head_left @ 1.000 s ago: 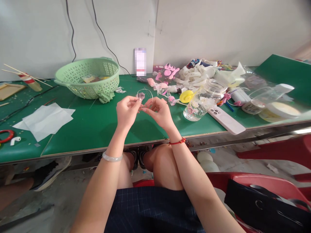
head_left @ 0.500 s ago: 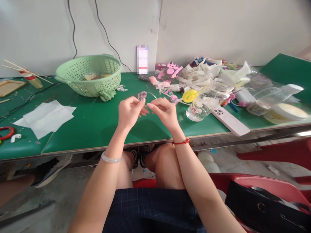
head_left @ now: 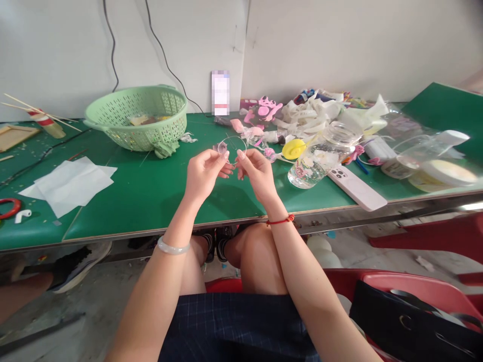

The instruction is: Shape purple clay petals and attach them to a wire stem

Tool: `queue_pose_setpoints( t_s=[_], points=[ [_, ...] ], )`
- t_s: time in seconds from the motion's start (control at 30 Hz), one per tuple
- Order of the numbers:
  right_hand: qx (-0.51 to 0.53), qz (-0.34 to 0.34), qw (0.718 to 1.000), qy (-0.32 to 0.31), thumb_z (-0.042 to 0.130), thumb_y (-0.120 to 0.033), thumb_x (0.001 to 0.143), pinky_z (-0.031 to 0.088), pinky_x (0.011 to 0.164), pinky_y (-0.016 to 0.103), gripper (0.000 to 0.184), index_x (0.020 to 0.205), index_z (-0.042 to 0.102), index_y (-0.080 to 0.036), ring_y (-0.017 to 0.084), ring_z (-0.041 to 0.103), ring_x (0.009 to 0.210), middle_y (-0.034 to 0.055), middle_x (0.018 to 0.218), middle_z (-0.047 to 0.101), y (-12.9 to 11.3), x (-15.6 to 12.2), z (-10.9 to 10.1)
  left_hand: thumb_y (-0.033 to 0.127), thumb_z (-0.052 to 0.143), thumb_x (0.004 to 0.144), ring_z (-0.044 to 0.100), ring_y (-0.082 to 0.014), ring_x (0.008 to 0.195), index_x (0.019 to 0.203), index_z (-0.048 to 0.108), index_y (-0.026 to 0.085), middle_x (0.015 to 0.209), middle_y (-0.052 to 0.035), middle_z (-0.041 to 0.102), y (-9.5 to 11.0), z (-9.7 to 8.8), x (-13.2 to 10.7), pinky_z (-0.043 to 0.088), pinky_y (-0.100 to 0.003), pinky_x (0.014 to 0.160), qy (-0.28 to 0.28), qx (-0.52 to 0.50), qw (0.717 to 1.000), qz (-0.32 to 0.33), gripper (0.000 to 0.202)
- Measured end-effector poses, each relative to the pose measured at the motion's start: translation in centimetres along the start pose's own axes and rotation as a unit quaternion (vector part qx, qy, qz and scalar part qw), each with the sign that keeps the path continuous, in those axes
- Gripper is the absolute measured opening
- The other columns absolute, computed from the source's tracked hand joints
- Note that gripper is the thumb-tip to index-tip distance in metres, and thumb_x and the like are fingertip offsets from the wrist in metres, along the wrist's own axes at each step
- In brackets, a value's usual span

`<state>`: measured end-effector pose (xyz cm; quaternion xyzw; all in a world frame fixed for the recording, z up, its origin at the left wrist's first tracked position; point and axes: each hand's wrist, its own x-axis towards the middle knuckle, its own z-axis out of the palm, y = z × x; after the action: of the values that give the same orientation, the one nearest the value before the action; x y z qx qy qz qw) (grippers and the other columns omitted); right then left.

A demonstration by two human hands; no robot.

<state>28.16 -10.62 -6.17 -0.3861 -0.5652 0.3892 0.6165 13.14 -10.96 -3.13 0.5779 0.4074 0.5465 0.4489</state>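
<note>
Above the green table (head_left: 158,193), my left hand (head_left: 204,176) is closed, thumb against fingers, on one side of a thin, pale, see-through loop (head_left: 245,143). My right hand (head_left: 259,176) pinches the other side of it. Whether the loop is wire, cord or plastic strip I cannot tell. A small greyish-purple piece (head_left: 221,148) shows at my left fingertips; it looks soft and crumpled, and part of it is hidden. To the right of my right hand stand a yellow round thing (head_left: 294,149) and a tilted clear jar (head_left: 315,163).
A green basket (head_left: 138,143) stands back left, with white paper sheets (head_left: 71,181) in front. A lit phone (head_left: 220,93) leans on the wall. Crumpled white strips (head_left: 302,113) and pink pieces (head_left: 267,108) are heaped back right. Another phone (head_left: 358,187) lies by the table edge.
My hands have moved slightly apart, and my right hand has turned with its thumb more upright. The loop now shows as a rounder arc between them.
</note>
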Motion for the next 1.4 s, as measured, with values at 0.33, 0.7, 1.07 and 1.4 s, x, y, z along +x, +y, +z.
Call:
queue_pose_setpoints(
  t_s=[0.33,0.7,1.07,1.4],
  points=[
    [-0.199,-0.147,0.966,-0.07,0.072,-0.062,0.087,0.054,0.07,0.032,0.04,0.1,0.075,-0.025,0.012,0.056,0.069,0.0041,0.103,0.07,-0.8,-0.1,-1.8,0.054,0.081,0.078,0.074,-0.0153,0.063,0.072,0.065,0.018,0.067,-0.004,0.074,0.0,-0.9,0.2,0.06,-0.026,0.064,0.016,-0.052,0.995,-0.083,0.041],
    [-0.275,-0.203,0.939,-0.035,0.074,-0.05,0.09,0.054,0.075,0.04,0.025,0.085,0.076,-0.026,0.013,0.048,0.065,0.0065,0.113,0.065,-0.9,-0.1,-1.7,0.056,0.084,0.075,0.073,-0.0145,0.07,0.08,0.076,0.019,0.077,-0.0042,0.077,-0.2,-0.9,0.1,0.058,-0.024,0.065,0.006,-0.052,0.997,-0.054,0.038],
    [-0.301,-0.247,0.92,-0.033,0.064,-0.032,0.1,0.056,0.084,0.036,0.016,0.099,0.077,-0.023,0.018,0.07,0.09,0.0081,0.112,0.074,-1.4,-0.6,-1.3,0.054,0.084,0.074,0.069,-0.0123,0.062,0.079,0.077,0.017,0.071,-0.0043,0.076,-0.6,-0.4,0.2,0.055,-0.022,0.06,0.044,-0.061,0.997,-0.031,0.038],
    [-0.299,-0.284,0.91,-0.038,0.059,-0.026,0.103,0.058,0.087,0.033,0.02,0.102,0.078,-0.022,0.019,0.072,0.099,0.0077,0.107,0.076,-1.2,-0.5,-1.2,0.052,0.081,0.08,0.073,-0.0153,0.063,0.081,0.076,0.017,0.068,-0.0046,0.076,-0.6,-0.1,0.3,0.057,-0.024,0.059,0.058,-0.019,0.998,-0.001,0.036]
  ],
)
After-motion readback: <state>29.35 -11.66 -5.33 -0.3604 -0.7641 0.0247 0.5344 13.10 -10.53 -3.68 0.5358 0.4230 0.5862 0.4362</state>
